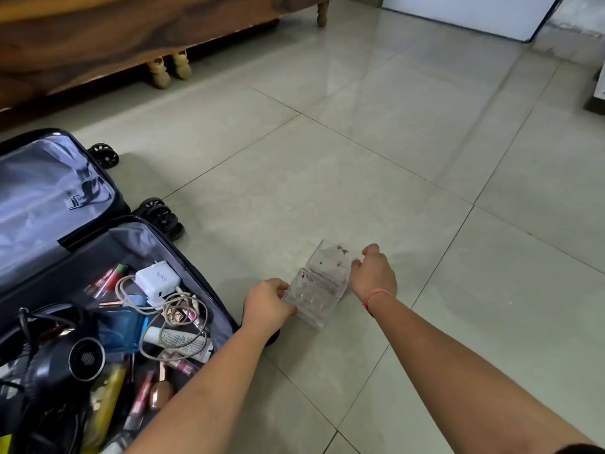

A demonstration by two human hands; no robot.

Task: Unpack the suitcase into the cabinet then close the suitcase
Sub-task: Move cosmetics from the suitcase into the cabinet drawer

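Note:
An open dark suitcase (196,273) lies on the floor at the left, its grey-lined lid (49,198) spread flat behind it. Inside are a white charger (157,279) with a coiled cable, a black hair dryer (59,362), a blue pouch (121,326), a white tube and several lipsticks. A clear plastic organizer box (319,283) stands on the tiles just right of the suitcase. My left hand (268,303) grips its near left side. My right hand (373,273), with an orange band on the wrist, holds its far right edge.
A wooden piece of furniture (131,37) on carved legs runs along the back left. A white panel (468,11) stands at the back right, and a dark object (595,99) sits at the right edge. Pale floor tiles (393,142) stretch between them.

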